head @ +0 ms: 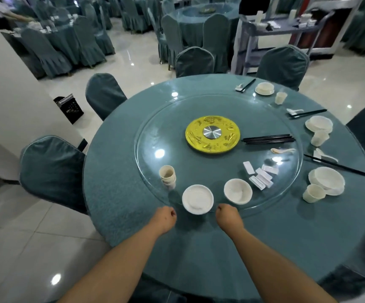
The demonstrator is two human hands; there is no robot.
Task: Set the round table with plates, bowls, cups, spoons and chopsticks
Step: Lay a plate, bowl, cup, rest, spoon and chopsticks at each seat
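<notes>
Head camera: my left hand (pixel 165 217) and right hand (pixel 227 216) hover curled into loose fists, holding nothing, either side of the plate stack (pixel 197 199) at the near rim of the glass turntable (pixel 155 132). Bowls (pixel 238 191), stacked cups (pixel 167 177), loose chopsticks (pixel 268 139), a spoon (pixel 283 150) and white rests (pixel 261 177) wait on the glass as supply, I judge. Three settings already line the round table (pixel 115 193) at right; the nearest plate and bowl (pixel 327 180) sits with its cup (pixel 314 193) touching it.
</notes>
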